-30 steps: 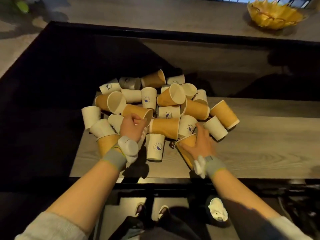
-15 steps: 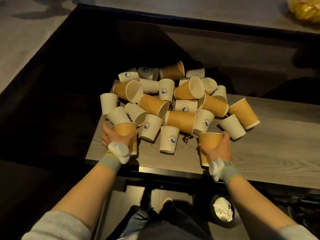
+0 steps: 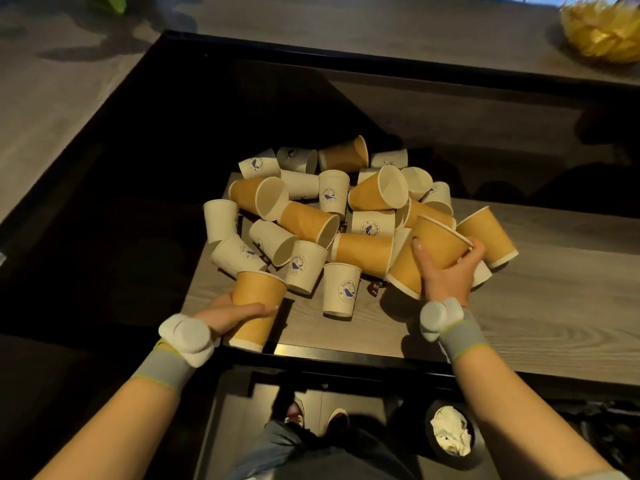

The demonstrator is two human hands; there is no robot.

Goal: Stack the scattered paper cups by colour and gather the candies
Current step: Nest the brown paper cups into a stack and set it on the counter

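A heap of orange and white paper cups (image 3: 332, 216) lies on the grey wooden table (image 3: 519, 306). My left hand (image 3: 230, 315) grips an upside-down orange cup (image 3: 258, 308) at the table's front left corner. My right hand (image 3: 450, 275) holds an orange cup (image 3: 438, 242) tilted on its side, pressed against another orange cup (image 3: 405, 271) at the heap's right. A small dark wrapped candy (image 3: 374, 287) lies on the table between the cups. More dark candies peek out under the heap (image 3: 343, 226).
A yellow bowl (image 3: 602, 32) sits on the far counter at the top right. Below the table, a dark bin with crumpled paper (image 3: 450, 433) stands by my feet. The table's right half is bare wood. Dark shadow covers the left side.
My right hand has lifted its orange cup up and right onto another orange cup. My left hand has tipped its orange cup toward the table's front edge.
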